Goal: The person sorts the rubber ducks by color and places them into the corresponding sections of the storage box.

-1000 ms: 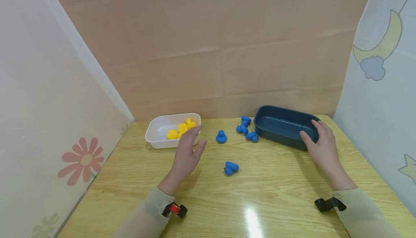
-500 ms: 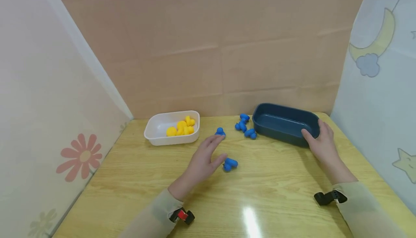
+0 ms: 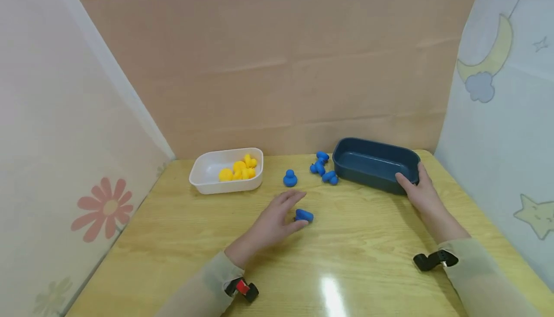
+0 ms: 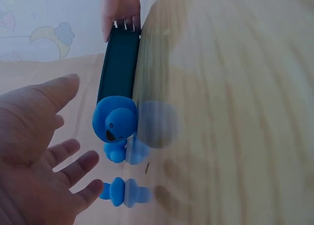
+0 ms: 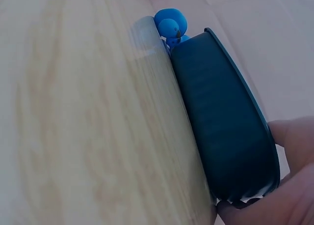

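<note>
A blue toy duck (image 3: 305, 215) lies on its side on the table. My left hand (image 3: 274, 218) is beside it, thumb and fingers spread at either side. In the left wrist view a gap shows between those fingers and the blue duck (image 4: 117, 122). At the right, my right hand (image 3: 426, 200) grips the near right end of a dark teal rectangular bin (image 3: 363, 177), which has nothing in it. The right wrist view shows the thumb and fingers at the end of the bin (image 5: 223, 112).
Another blue duck (image 3: 290, 179) stands upright farther back. Several blue ducks (image 3: 320, 167) lie close to the bin's left end. A white bin (image 3: 227, 188) at the back left contains several yellow ducks (image 3: 239, 174). A paper-covered wall (image 3: 229, 67) borders the table's back edge.
My left hand has moved from beside the white bin rightward and down to the nearest blue duck. My right hand has closed onto the end of the dark bin. The ducks stay put.
</note>
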### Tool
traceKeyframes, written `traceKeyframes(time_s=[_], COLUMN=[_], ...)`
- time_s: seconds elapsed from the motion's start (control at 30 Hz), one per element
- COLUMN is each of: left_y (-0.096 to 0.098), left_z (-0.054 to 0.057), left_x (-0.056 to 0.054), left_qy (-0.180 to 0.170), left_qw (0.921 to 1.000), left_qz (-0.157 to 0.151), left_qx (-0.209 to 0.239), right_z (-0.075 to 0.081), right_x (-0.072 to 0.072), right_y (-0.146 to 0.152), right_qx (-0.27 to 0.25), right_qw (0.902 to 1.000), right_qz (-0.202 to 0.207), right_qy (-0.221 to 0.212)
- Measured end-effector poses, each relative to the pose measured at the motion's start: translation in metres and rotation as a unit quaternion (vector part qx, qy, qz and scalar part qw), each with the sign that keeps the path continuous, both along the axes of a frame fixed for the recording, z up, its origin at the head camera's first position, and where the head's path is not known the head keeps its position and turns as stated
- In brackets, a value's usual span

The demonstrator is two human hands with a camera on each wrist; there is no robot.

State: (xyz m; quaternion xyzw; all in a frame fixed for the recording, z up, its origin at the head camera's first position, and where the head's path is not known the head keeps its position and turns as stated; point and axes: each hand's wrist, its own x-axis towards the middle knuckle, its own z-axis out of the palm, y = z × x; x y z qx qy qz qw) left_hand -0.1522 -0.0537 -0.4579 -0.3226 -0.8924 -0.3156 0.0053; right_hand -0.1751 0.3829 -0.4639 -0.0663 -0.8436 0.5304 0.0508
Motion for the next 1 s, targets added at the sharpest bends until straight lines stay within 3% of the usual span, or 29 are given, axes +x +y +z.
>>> traceKeyframes(time_s=[0.17, 0.47, 0.8, 1.0], left_y=[-0.001, -0.002, 0.002, 0.004], left_z=[-0.007, -0.013, -0.014, -0.015], left_x=[-0.003, -0.009, -0.012, -0.016], left_qy=[-0.015, -0.023, 0.031, 0.039], left_qw=[0.9995, 0.9987, 0.9975, 0.9964], left_qz=[-0.013, -0.018, -0.031, -0.027], left_qx=[-0.026, -0.041, -0.056, -0.071], right_z=[-0.006, -0.007, -0.007, -0.010], right_x=[-0.005, -0.005, -0.004, -0.005], right_y=[0.003, 0.007, 0.006, 0.010], right_qx=[-0.023, -0.010, -0.022, -0.023], right_qw=[0.9996, 0.9994, 0.9987, 0.9991], right_qz=[0.011, 0.026, 0.038, 0.032], right_qy=[-0.008, -0.018, -0.025, -0.018])
